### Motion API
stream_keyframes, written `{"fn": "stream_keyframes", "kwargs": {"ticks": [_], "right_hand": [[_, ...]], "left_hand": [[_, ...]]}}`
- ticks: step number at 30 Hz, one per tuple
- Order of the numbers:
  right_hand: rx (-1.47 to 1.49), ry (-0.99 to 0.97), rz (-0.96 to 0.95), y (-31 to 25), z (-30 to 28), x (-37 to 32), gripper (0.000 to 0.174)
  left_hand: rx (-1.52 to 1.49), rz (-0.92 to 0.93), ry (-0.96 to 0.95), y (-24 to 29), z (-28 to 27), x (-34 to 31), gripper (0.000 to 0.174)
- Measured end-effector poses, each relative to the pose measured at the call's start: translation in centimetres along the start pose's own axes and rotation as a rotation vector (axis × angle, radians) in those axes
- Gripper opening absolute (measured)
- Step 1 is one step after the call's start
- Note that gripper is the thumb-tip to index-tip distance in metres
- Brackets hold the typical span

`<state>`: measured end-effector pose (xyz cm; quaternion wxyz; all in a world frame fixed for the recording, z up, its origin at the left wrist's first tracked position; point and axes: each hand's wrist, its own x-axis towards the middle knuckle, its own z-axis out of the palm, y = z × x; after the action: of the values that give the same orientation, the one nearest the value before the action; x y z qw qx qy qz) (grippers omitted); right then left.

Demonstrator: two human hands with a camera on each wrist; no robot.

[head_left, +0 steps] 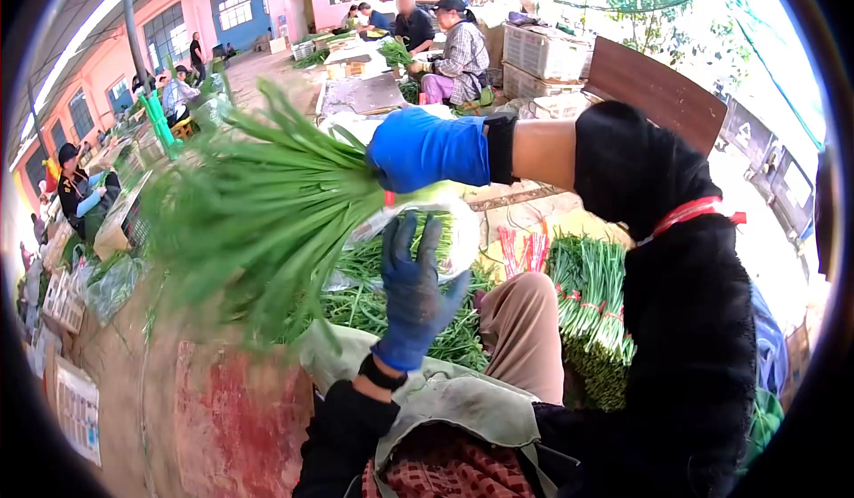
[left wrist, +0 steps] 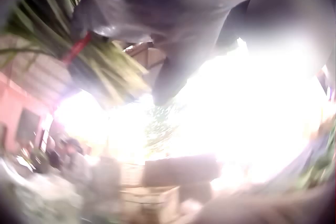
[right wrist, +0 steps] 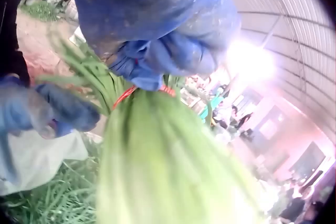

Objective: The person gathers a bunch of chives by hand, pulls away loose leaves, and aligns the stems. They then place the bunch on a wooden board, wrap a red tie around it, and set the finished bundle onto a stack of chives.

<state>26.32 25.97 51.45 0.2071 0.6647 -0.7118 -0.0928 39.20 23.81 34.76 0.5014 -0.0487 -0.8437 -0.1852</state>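
Right hand (head_left: 425, 149), blue glove, had a firm grasp on a bunch of green stalks (head_left: 258, 200), fingers wrapped round it right beside its red band (right wrist: 125, 98). Bunch was up in the air in front of the person, leafy ends fanned out to the left; blurred in head view. Left hand (head_left: 412, 289), also gloved, was released: fingers raised, thumb spread away, near the bunch and just below the right hand. Couldn't tell whether it touched any stalks; left wrist view was too washed out.

Loose greens (head_left: 455, 342) lay beneath the left hand. Something white (head_left: 466, 240) sat behind it with more stalks inside; couldn't tell bag or bowl. Trousered knee (head_left: 523, 325) stuck out beside the pile. Right of the knee: tied bunches (head_left: 587, 289), packed together, red bands on. Red ties (head_left: 525, 251) lay just beyond. Further back: stacked crates (head_left: 544, 52), a brown board (head_left: 654, 89), people seated at work.
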Motion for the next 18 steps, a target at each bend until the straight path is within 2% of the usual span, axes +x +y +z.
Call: {"fn": "stream_keyframes", "kwargs": {"ticks": [2, 3, 5, 6, 8, 9, 11, 14, 15, 16, 17, 18], "right_hand": [[-0.125, 0.189, 0.080, 1.3, 1.1, 0.8, 0.014], [-0.110, 0.343, 0.066, 1.5, 1.1, 1.1, 0.013], [-0.075, 0.650, 0.041, 1.2, 1.4, 1.2, 0.012], [-0.021, 0.736, 0.057, 0.6, 1.3, 1.4, 0.012], [0.132, 0.811, 0.044, -0.7, 1.3, 1.6, 0.014], [0.234, 0.866, 0.026, -1.2, 1.7, 1.8, 0.015], [0.415, 0.871, 0.049, -1.7, 1.9, 2.0, 0.013], [0.815, 0.795, 0.053, -3.0, 2.3, 2.2, 0.008], [0.993, 0.722, 0.038, -3.5, 2.9, 2.5, 0.016], [1.028, 0.523, 0.091, -4.3, 1.7, 1.7, 0.015], [1.049, 0.328, 0.140, -4.5, 0.7, 0.6, 0.015], [1.059, 0.216, 0.089, -2.3, 2.0, 0.3, 0.019]], "left_hand": [[-0.424, -0.151, -0.020, 1.1, -1.7, 0.0, 0.064], [-0.489, -0.153, -0.004, 1.2, -3.6, 0.7, 0.059], [-0.490, -0.162, 0.145, 0.6, -8.1, 2.1, 0.051], [-0.489, -0.280, 0.238, -0.5, -9.3, 1.9, 0.045], [-0.376, -0.522, 0.282, -2.8, -11.4, 2.2, 0.045], [-0.444, -0.505, 0.214, -3.4, -11.4, 2.3, 0.043], [-0.578, -0.483, 0.085, -4.8, -10.7, 2.6, 0.041], [-0.749, -0.499, 0.002, -10.0, -5.0, -0.5, 0.046], [-0.937, -0.568, -0.003, -10.6, -3.9, -2.1, 0.045], [-1.121, -0.646, 0.004, -11.2, -2.8, -3.7, 0.045], [-1.496, -0.725, 0.055, -10.6, -1.9, -3.8, 0.043], [-1.730, -0.625, 0.029, -10.6, -2.2, -3.4, 0.048]]}}
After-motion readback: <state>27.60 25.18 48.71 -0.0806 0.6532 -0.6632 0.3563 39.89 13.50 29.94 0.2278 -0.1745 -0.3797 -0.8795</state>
